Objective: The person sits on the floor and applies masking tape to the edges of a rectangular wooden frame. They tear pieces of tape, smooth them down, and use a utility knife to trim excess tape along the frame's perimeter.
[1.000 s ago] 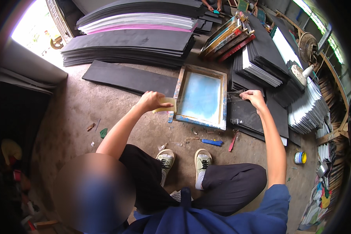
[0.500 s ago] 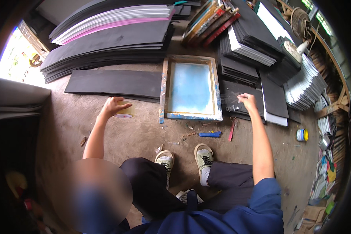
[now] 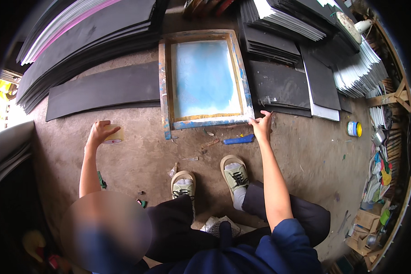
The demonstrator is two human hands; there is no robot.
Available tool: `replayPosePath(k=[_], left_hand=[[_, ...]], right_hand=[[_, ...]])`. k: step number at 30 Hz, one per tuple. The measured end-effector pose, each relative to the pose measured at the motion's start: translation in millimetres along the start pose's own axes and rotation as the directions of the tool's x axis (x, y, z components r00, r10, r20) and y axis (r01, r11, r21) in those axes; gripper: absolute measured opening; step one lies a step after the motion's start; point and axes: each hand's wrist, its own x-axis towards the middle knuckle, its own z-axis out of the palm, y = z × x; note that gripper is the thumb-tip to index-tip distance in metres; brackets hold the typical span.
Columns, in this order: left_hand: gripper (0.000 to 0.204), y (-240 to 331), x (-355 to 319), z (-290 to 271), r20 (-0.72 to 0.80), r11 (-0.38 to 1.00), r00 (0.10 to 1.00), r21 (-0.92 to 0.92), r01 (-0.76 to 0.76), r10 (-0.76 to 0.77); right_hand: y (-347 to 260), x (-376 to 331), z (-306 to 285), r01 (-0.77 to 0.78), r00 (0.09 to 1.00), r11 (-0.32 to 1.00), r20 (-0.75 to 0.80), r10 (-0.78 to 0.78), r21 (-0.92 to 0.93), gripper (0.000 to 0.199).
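Note:
My left hand (image 3: 98, 133) is wrapped round a roll of clear, yellowish tape (image 3: 114, 135), just off the floor or against it; I cannot tell which. To its right lies a screen-printing frame (image 3: 204, 123), wooden and paint-stained, with a blue and white mesh (image 3: 201, 78). My right hand (image 3: 261, 128) is at the frame's near right corner. Its thumb touches the corner, and the forefinger stretches out apart from it. No strip of tape can be made out clearly between the hands.
Black sheets (image 3: 105, 89) lie left of the frame, with a taller stack (image 3: 86, 39) behind. More black sheets (image 3: 278, 84) are on the right. A blue tool (image 3: 238, 139) and scraps lie before my shoes (image 3: 235, 171). A blue-and-yellow tin (image 3: 354, 129) stands far right.
My right hand has come down and left to the frame's corner, and its pinch has opened. The clear strip it held stretched no longer shows. The left hand still holds the roll.

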Motion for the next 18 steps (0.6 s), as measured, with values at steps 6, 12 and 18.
replayPosePath(k=[6,12,18], left_hand=[[0.055,0.7,12.2,9.9,0.003,0.998,0.998,0.032,-0.058,0.058],[0.054,-4.2,9.8,13.0,-0.026,0.999,1.0,0.04,-0.009,0.01],[0.06,-7.2,14.1,11.7,0.015,0.998,1.0,0.064,-0.022,0.021]], right_hand=[[13.1,5.9,19.7,0.023,0.988,0.974,-0.146,-0.058,-0.227,0.051],[16.6,8.8,28.3,0.044,0.99,0.979,-0.12,-0.069,-0.198,0.048],[17.3,10.4,31.9,0.008,0.977,0.929,-0.194,-0.086,-0.371,0.049]])
